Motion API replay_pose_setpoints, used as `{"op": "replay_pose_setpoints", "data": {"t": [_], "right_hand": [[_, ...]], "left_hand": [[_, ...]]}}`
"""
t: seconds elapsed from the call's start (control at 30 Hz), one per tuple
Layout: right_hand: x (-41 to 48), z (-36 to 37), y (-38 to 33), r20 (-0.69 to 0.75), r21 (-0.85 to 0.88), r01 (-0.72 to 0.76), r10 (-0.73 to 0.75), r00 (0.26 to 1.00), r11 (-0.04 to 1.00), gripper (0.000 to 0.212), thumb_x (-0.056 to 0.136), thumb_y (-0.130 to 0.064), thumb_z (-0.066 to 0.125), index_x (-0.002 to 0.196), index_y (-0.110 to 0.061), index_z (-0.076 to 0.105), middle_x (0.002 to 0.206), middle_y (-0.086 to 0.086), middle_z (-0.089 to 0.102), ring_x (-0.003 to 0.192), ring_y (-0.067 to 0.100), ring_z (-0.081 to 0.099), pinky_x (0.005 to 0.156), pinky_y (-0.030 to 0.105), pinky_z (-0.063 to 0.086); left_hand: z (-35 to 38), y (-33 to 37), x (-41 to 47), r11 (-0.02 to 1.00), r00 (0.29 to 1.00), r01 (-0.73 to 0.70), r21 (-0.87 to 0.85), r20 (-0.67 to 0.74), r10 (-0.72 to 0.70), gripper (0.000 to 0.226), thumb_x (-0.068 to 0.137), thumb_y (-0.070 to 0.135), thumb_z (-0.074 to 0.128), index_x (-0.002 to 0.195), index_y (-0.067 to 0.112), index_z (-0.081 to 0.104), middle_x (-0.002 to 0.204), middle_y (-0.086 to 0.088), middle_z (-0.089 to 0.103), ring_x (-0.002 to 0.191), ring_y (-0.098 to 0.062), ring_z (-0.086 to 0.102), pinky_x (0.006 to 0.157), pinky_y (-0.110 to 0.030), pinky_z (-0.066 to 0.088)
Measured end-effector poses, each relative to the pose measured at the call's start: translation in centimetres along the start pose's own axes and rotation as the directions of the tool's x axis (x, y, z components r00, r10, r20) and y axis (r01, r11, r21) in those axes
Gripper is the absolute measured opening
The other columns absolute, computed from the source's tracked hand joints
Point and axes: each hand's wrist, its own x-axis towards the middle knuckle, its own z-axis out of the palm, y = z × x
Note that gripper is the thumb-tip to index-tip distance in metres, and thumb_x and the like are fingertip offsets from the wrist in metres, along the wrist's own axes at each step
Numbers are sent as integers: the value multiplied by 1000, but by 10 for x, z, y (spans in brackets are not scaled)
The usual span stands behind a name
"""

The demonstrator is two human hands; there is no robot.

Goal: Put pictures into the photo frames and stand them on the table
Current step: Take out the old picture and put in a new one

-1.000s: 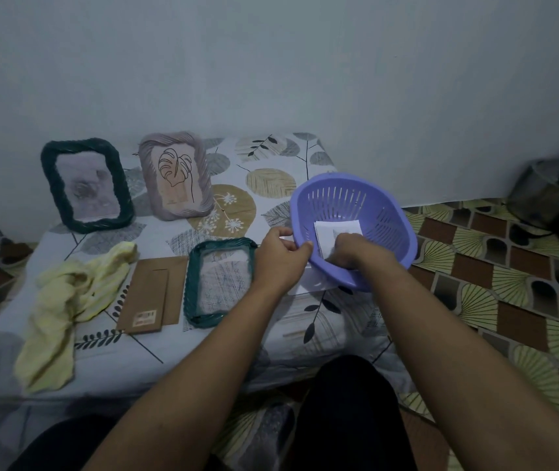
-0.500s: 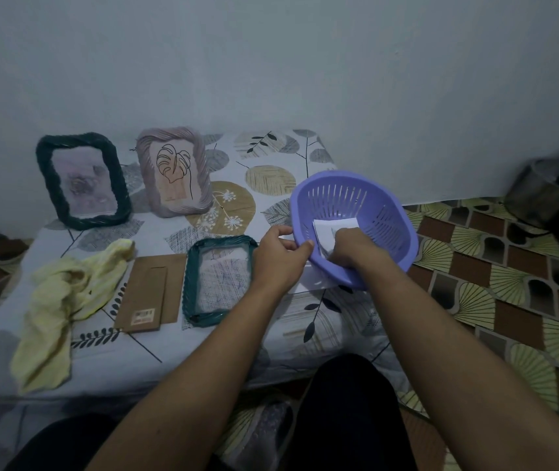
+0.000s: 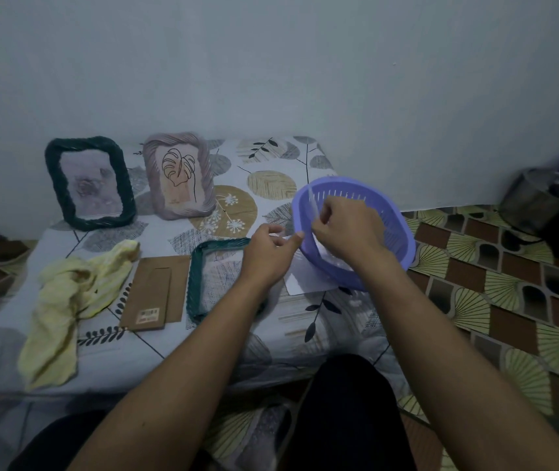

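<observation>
Near, the left hand (image 3: 267, 246) is hovering w/ fingers loosely curled, gripping nothing. Right hand (image 3: 346, 229) is pinching a thin picture (image 3: 312, 207) edge-on over the purple basket (image 3: 393, 232). Empty teal frame (image 3: 203, 266) is lying flat, left of it. Risk: paper is bending or slipping, as the pinch is small.

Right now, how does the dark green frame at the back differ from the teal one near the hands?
The dark green frame stands upright by the wall; the teal frame lies flat on the table. The dark green frame holds a picture; through the teal frame the tablecloth pattern seems to show. The left arm crosses the teal frame; the dark green frame is unobstructed. Both have twisted, rope-like rectangular borders.
</observation>
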Motion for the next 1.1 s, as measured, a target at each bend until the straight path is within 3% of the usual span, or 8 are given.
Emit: {"op": "replay_pose_setpoints", "data": {"t": [0.17,0.3,0.47,0.6,0.8,0.9,1.0,1.1], "right_hand": [[-22,-9,-46,-237,180,227,-182,954,957,16,88,-28,62,77,-17,60,64,-1,62,61,25,55,70,33,34],[-36,4,-78,-279,269,343,-268,922,900,17,86,-28,63,75,-16,59,62,-1,63,59,25,60,74,37,46],[-49,31,-102,-214,435,308,-235,948,846,17,84,-27,66,72,-20,56,66,-2,64,63,24,60,64,35,46],[-52,48,-108,-66,645,90,-63,996,759,22,83,-28,66,67,-26,51,69,-9,62,69,15,61,67,38,52],[-53,75,-95,202,787,-266,174,964,557,14,82,-23,70,81,-25,56,77,-6,66,77,18,67,75,41,56],[-58,87,-85,260,727,-328,200,945,603,19,82,-21,68,94,-25,53,75,-7,65,79,18,64,78,37,51],[-63,97,-77,274,643,-321,183,944,695,24,83,-24,66,102,-27,50,72,-10,62,82,15,61,92,40,42],[-67,104,-70,289,528,-293,156,944,797,23,83,-30,63,103,-30,51,75,-12,60,85,14,57,86,36,30]], "left_hand": [[-26,-4,-3,993,999,10,-117,-29,-13,30,100,40,52,120,18,57,111,-1,65,98,-15,61,81,-34,52],[-48,-14,-15,945,985,149,-289,131,-115,35,106,41,36,124,19,56,117,-11,67,103,-24,64,89,-46,55],[-74,-38,-25,811,968,252,-528,144,-207,28,105,27,42,109,15,68,90,-3,72,74,-15,66,67,-31,55],[-95,-56,-28,782,970,243,-574,135,-202,27,100,4,43,118,4,62,91,-12,68,62,-13,63,62,-27,51],[-114,-83,-25,888,976,158,-432,-69,-207,26,97,4,57,122,5,60,95,-11,71,77,-16,63,59,-26,51],[-119,-85,-28,970,979,65,-234,-173,-107,20,93,7,66,112,6,63,69,5,61,58,-1,56,53,-16,46],[-117,-87,-31,1000,973,10,3,-230,-9,16,88,14,73,103,13,67,74,1,66,67,-7,63,61,-21,50],[-111,-96,-32,980,964,-19,199,-256,71,16,86,19,75,100,18,69,69,4,65,63,-4,59,55,-19,44]]}}
